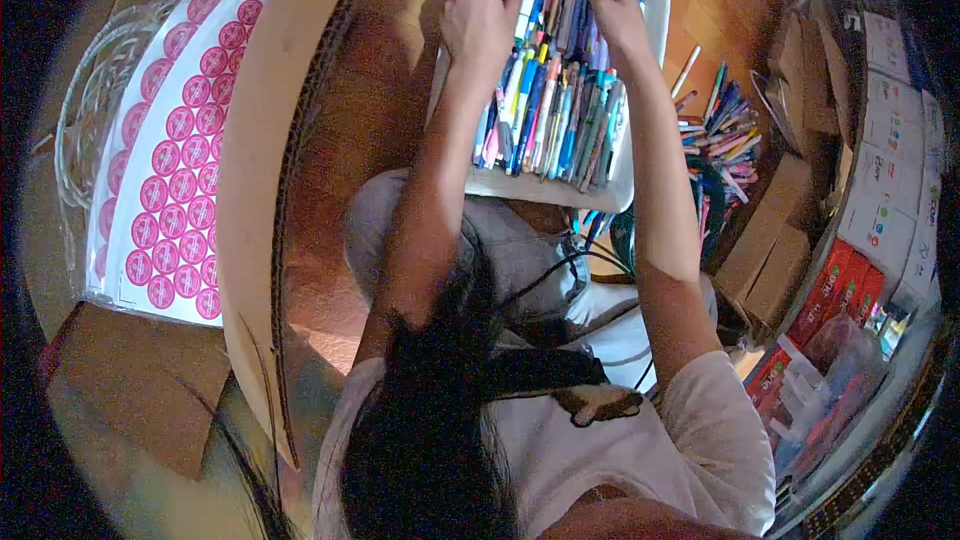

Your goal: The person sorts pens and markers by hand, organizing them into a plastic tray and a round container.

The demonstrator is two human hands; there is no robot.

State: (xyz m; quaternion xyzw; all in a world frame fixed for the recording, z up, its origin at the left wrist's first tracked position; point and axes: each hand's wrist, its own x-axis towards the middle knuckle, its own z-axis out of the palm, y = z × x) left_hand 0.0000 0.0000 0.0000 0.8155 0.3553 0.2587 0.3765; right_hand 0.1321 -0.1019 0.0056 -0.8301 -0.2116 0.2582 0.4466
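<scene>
A white plastic bin (652, 0) stands in front of my knees, packed with rows of pens and markers (545, 120) in many colours. My left hand (482, 20) rests at the bin's upper left, its bent fingers reaching over the pens of the far row. Across from it, my right hand (615, 12) lies on the right end of that row, fingers apart and touching the pens. No pen is plainly gripped in either hand, though the fingertips are partly hidden. The nearer row of pens lies side by side below my hands.
Loose pens (735, 145) are heaped on the wooden floor right of the bin. A cardboard edge (270, 140) rises at left, beside sheets of round pink stickers (180, 170). Brown cardboard pieces (770, 240), white boxes (890, 160) and red boxes (835, 290) line the right.
</scene>
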